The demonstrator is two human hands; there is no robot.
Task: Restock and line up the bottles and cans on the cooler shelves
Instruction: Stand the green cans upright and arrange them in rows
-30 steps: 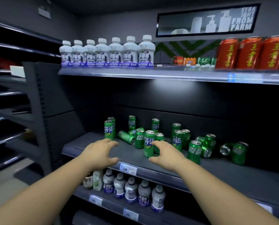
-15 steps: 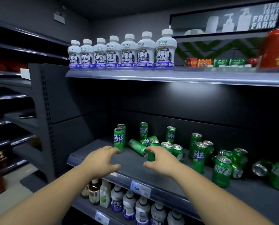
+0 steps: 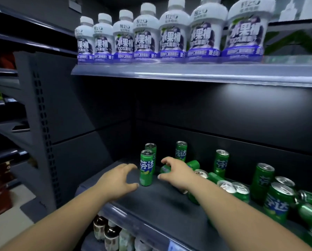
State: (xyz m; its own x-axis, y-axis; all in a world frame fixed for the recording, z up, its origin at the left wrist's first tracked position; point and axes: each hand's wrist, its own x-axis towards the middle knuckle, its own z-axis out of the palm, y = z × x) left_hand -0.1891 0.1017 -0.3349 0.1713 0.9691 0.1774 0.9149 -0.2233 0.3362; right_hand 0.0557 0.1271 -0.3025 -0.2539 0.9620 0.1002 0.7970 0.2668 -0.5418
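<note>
Both hands have pushed in deeper since a moment ago, off the front lip and toward the left end of the middle shelf [image 3: 160, 201], and the whole rack looms closer. From the head view: the left hand [image 3: 118, 180] is spread, fingers curved and thumb low, just beside an upright green can [image 3: 146, 167] near the shelf's left end. Touching it or not, I can't tell, but it has hold of nothing. The right hand [image 3: 177, 173] is on the can's other side, fingers loosely arched and apart, gripping nothing, hovering over a tipped can [image 3: 164, 169] lying on its side. A second can [image 3: 151, 147] stands right behind the first. More green cans [image 3: 278, 201] crowd the right half, some standing, some toppled. Up on the top shelf [image 3: 187, 73], white bottles [image 3: 171, 33] stand in a tidy row along the front edge. Brown bottles [image 3: 111, 234] peek out below the front lip.
</note>
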